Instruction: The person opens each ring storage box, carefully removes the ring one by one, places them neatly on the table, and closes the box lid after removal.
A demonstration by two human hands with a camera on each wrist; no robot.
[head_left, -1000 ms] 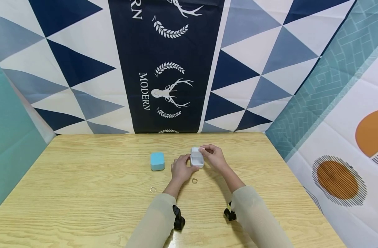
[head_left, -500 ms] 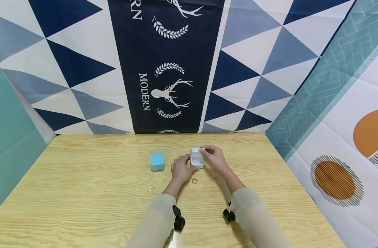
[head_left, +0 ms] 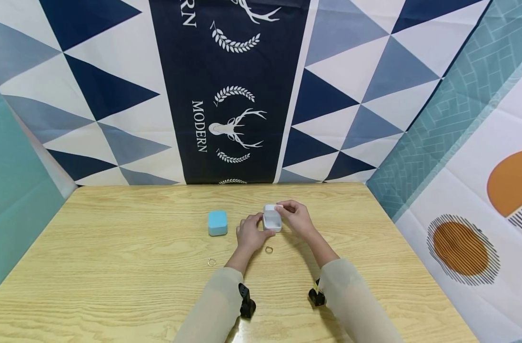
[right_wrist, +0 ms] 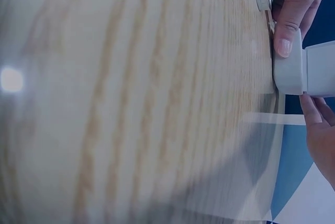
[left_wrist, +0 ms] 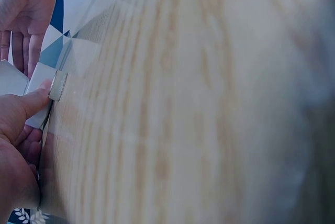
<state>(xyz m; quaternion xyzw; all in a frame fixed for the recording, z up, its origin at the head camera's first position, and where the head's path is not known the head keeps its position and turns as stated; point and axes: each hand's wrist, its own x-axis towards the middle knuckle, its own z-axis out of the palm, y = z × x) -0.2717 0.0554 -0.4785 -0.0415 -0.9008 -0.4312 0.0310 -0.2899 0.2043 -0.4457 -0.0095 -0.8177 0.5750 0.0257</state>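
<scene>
A small white ring box (head_left: 272, 221) stands on the table with its hinged lid (head_left: 270, 207) raised. My left hand (head_left: 251, 233) grips the box's base from the left, its thumb (right_wrist: 286, 41) pressed on the near wall in the right wrist view. From the right, my right hand (head_left: 296, 216) pinches the lid's edge. Just in front of the box lies a gold ring (head_left: 268, 250), also visible as a band (left_wrist: 57, 86) in the left wrist view. Farther left lies a thinner ring (head_left: 211, 262). I see a pale inside through the box's opening.
A blue box (head_left: 217, 223) of similar size sits left of my left hand. The wood-grain table (head_left: 136, 267) ends at a patterned cloth backdrop (head_left: 235, 95). Cloth panels also stand at the left and right sides.
</scene>
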